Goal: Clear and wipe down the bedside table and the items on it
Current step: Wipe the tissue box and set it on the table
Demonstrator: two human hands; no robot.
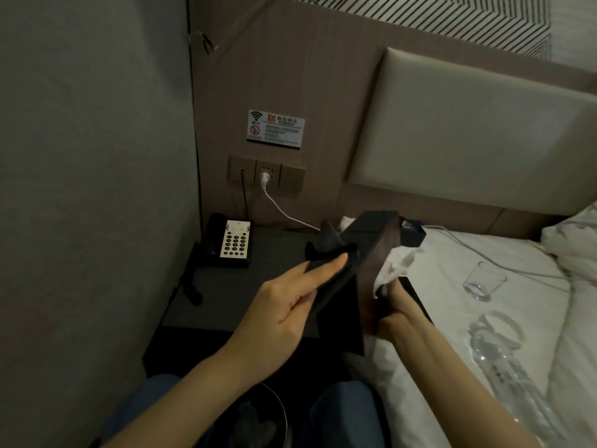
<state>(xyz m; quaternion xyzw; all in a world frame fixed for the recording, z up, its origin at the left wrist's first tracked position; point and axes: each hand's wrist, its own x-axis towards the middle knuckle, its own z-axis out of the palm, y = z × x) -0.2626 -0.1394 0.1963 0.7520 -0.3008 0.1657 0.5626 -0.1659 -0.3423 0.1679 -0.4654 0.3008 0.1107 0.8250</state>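
Note:
A dark wooden tissue box (371, 253) is lifted above the dark bedside table (226, 295), tilted on its side, with white tissue (395, 270) spilling from its opening. My right hand (395, 305) grips the box at its near end. My left hand (284, 302) lies with straight fingers on a dark cloth (326, 250), pressing it against the box's left face. A black telephone (227, 242) with a white keypad stands at the table's back left corner.
On the white bed to the right lie a clear glass (483, 281), a plastic bottle (504, 357) and a small dark box (412, 232). A white cable (284, 211) runs from the wall socket. A round bin (258, 418) sits between my knees.

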